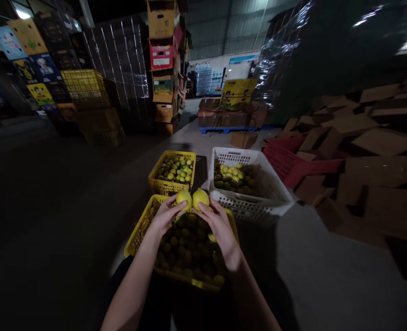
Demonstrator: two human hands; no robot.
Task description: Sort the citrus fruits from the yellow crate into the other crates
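My left hand (165, 215) grips a yellow lemon (184, 199) between thumb and fingers. Another lemon (201, 197), side by side with the first, is held by my right hand (220, 226). Both hands are raised over a yellow plastic crate (139, 230), whose shaded inside holds many lemons (186, 248). Beyond it stands a smaller-looking yellow crate (171, 187) with yellow-green lemons (177, 169). At the right, a white crate (275, 191) contains yellow lemons heaped among darker green ones (232, 174).
A red crate (288, 161) and a heap of flattened cardboard (382, 184) lie on the right. Tall stacks of boxes (162, 55) rise behind. Farther back, a blue pallet (224, 130) carries cartons. Grey floor (303, 257) surrounds the crates.
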